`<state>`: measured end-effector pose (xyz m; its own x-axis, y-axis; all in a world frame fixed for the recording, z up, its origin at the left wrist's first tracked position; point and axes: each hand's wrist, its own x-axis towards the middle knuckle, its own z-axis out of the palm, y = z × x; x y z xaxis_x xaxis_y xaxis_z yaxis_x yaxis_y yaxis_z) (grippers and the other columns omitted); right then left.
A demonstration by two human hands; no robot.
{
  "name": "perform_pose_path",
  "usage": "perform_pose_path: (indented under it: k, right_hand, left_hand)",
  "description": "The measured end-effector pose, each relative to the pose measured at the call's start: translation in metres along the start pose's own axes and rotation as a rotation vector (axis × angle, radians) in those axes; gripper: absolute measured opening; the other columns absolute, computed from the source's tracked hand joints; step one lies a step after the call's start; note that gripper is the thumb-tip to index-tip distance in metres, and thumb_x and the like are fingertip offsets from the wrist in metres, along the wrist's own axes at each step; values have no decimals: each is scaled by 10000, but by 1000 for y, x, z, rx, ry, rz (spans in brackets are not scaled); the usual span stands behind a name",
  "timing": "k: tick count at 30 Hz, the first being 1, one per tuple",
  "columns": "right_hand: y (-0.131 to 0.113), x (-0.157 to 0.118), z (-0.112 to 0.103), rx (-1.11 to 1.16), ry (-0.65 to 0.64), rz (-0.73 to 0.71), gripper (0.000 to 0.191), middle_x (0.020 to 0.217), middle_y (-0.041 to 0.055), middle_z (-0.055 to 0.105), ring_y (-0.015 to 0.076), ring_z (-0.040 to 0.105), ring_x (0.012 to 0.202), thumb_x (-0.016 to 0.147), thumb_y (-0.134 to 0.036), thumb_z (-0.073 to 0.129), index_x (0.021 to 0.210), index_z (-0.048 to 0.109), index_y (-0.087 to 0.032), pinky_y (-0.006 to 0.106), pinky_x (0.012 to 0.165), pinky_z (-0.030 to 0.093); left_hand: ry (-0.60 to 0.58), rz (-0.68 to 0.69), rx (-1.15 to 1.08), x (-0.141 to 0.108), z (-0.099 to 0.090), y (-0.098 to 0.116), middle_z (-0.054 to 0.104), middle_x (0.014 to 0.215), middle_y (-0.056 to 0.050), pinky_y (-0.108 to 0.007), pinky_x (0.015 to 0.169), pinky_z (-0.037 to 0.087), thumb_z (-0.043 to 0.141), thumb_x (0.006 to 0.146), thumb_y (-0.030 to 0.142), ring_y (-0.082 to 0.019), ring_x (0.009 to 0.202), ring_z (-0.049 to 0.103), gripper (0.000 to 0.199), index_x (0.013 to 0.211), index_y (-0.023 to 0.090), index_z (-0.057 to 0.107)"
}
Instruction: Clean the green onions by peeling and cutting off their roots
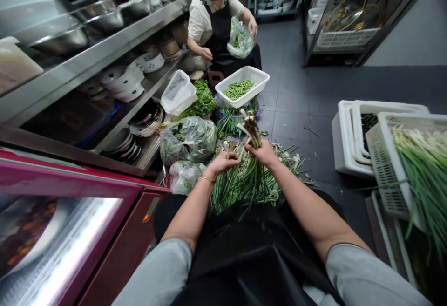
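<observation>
My right hand (263, 152) is wrapped round a bunch of green onions (251, 129), their dirty root ends pointing up and the green leaves hanging down towards my lap. Just left of it, my left hand (225, 162) is closed, its fingertips pinching a pale green onion stalk (240, 153) beside the bunch. Beneath both hands lies a loose heap of green onions (226, 189), with trimmings (296, 164) scattered over the floor to the right.
Ahead, a person (218, 22) holds a plastic bag of greens (240, 38) behind a white basket (261, 80) of green pods. Bagged vegetables (188, 140) lie left, beside a steel shelf (104, 40). To the right stands a white basket (387, 157) of green onions.
</observation>
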<state>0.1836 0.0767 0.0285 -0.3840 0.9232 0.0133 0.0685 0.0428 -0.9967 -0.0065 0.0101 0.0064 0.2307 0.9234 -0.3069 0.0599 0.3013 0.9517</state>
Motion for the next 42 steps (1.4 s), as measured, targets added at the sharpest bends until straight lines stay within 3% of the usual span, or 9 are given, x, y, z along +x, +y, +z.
perform_pose_path:
  k: [4,7,15,20,23,27,31,35,42]
  right_hand:
    - [0,-3,6,-226,55,-56,460,501,-12,517,101,441,488,650,-601,678,572,537,-171,230,483,354]
    - [3,4,-9,-319,74,-83,458,484,-16,496,92,433,490,669,-573,672,523,510,-171,221,475,334]
    - [12,30,-72,169,565,37,366,573,0,588,84,458,400,656,-500,676,744,563,-163,226,398,394]
    - [15,22,-51,-152,363,86,393,556,-10,594,91,464,443,563,-437,774,769,597,-154,219,439,385]
    - [11,7,-14,-161,123,31,404,594,15,620,100,486,475,650,-533,709,725,610,-149,227,468,394]
    - [8,-4,14,-136,44,-32,462,517,-7,561,100,493,448,669,-601,676,603,543,-163,222,452,392]
    - [5,-2,2,-66,-238,51,443,574,9,625,109,547,433,652,-572,709,658,577,-149,219,428,437]
    - [-4,-2,-17,-105,-449,119,391,572,15,638,104,562,422,631,-486,756,668,602,-129,207,412,459]
    - [-10,-5,-22,158,-157,42,384,567,14,633,92,544,422,656,-486,739,717,627,-124,204,417,450]
  left_hand:
    - [143,96,50,4,18,7,620,635,-21,-212,467,225,749,647,417,-51,478,396,348,770,102,666]
    - [97,-22,-19,1,17,10,603,581,-12,-227,428,156,728,671,462,-34,398,314,396,815,95,686]
    - [29,-153,-179,-14,-3,3,577,537,-1,-243,394,64,752,641,464,-10,335,235,423,837,96,688]
    - [87,-121,-164,-13,-3,5,600,564,-8,-236,400,85,734,640,476,-16,350,230,441,860,96,695]
    - [125,-47,0,-10,5,3,616,568,-21,-229,423,149,717,668,452,-33,388,283,385,817,98,700]
    - [173,58,177,-7,20,-5,617,564,-30,-220,472,234,716,671,456,-63,468,380,352,684,109,660]
    - [190,8,84,-8,22,-6,586,532,-3,-220,450,188,667,708,547,-46,408,322,446,790,109,649]
    - [-12,-83,24,-13,12,-3,533,492,18,-235,421,119,659,724,555,-32,351,266,474,844,97,655]
    - [62,0,1,-7,10,-10,529,544,-25,-261,471,199,668,748,491,-85,447,376,370,745,124,627]
